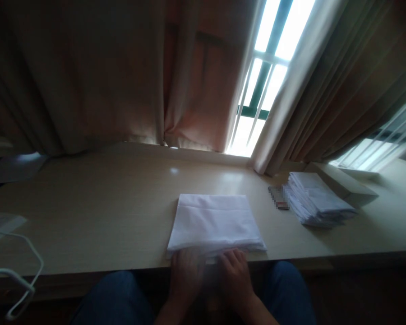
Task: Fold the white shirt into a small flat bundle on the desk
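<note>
A folded white cloth (216, 221) lies flat on the desk in front of me, with its layered edge towards my body. At the left part of that front edge is my left hand (186, 273), smeared by motion, so its fingers are unclear. My right hand (236, 273) is beside it at the same edge, with its fingers bent together on the cloth. Both thumbs are hard to make out. The hands are apart, with a dark gap between them.
A stack of folded white cloths (320, 198) stands to the right, next to a pixelated flat object (278, 197) and a long pale box (345, 185). A white cable (37, 257) hangs over the left front of the desk (104, 216). Curtains (203, 90) line the back.
</note>
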### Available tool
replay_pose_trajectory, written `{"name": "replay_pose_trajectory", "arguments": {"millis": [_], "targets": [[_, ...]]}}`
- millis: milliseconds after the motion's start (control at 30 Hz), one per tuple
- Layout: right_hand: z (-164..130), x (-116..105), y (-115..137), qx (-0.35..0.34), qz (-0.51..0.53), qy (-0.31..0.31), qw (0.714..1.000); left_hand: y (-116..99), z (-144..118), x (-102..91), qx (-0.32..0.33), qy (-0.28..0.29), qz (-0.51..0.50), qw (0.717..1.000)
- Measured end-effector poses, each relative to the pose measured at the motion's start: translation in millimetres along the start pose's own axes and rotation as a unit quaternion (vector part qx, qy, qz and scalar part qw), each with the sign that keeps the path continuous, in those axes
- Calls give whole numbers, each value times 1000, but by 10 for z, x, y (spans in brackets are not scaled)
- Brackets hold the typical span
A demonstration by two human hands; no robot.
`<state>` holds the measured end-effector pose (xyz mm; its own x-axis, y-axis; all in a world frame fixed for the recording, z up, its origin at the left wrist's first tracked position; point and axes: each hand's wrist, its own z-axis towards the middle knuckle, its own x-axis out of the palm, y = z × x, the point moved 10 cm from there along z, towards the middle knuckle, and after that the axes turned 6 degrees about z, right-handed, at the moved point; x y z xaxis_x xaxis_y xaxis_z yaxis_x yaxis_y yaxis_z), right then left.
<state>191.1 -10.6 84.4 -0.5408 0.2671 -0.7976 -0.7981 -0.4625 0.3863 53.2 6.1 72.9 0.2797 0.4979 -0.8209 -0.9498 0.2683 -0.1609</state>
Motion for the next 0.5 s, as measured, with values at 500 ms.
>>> {"name": "replay_pose_trajectory", "arguments": {"millis": [500], "targets": [[45, 480, 225, 30, -19, 19, 999, 67, -61, 45, 5, -19, -61, 998]]}}
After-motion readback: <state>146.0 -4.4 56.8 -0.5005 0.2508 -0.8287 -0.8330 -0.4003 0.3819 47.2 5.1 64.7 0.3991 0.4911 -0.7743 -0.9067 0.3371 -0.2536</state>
